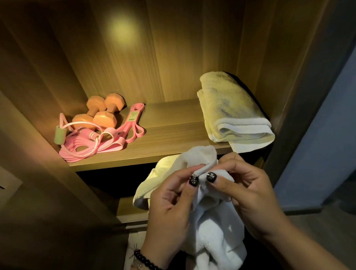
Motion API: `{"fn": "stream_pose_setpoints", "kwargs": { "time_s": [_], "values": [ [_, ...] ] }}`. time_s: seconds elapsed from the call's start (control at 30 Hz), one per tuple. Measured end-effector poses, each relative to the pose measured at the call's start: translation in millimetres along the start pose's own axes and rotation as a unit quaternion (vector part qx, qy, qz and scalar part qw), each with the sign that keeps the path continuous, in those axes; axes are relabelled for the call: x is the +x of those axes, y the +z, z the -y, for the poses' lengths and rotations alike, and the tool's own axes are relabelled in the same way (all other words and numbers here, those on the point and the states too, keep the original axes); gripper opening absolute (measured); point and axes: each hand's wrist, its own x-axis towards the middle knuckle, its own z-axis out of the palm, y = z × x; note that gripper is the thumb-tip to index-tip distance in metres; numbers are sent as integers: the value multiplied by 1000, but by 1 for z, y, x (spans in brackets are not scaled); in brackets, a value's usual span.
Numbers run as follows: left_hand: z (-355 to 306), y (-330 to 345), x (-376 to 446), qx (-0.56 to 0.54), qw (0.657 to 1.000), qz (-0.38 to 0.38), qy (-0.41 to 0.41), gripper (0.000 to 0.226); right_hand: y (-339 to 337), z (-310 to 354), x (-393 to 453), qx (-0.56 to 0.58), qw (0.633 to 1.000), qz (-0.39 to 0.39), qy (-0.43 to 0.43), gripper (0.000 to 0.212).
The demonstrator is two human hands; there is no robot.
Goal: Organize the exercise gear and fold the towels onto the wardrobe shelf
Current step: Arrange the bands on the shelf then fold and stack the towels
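A white towel [214,230] hangs bunched in front of the wardrobe shelf [169,135]. My left hand [171,205] and my right hand [245,193] both pinch its upper edge, thumbs close together. A folded towel [232,110] lies at the right end of the shelf, one corner hanging over the front edge. At the left end sit two orange dumbbells [101,113], pink resistance bands [132,124] and a pink skipping rope [84,138] with a green handle.
Wooden side walls close in the shelf on both sides. A lower shelf [131,209] shows below, behind the hanging towel. A blue-grey wall [324,129] stands to the right of the wardrobe.
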Motion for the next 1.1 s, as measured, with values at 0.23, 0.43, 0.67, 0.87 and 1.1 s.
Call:
{"fn": "stream_pose_setpoints", "kwargs": {
  "time_s": [0.23, 0.43, 0.67, 0.87, 1.1],
  "values": [
    [2, 3, -6, 0, 999, 51, 14, 36, 0, -6, -4, 87, 993, -41, 63, 40],
    [14, 18, -8, 76, 997, -27, 18, 35, 3, -11, -10, 115, 985, -67, 111, 20],
    [19, 23, -1, 166, 978, -105, 75, 30, -15, -13, -4, -39, 998, -45, -34, 20],
    [-6, 17, 39, 104, 983, -114, 102, 30, -27, 22, 48, -272, 942, 103, -166, 19],
    [-100, 23, 108, 31, 978, -77, 192, 39, -23, 101, 131, -318, 923, 158, -150, 19]
  ]
}}
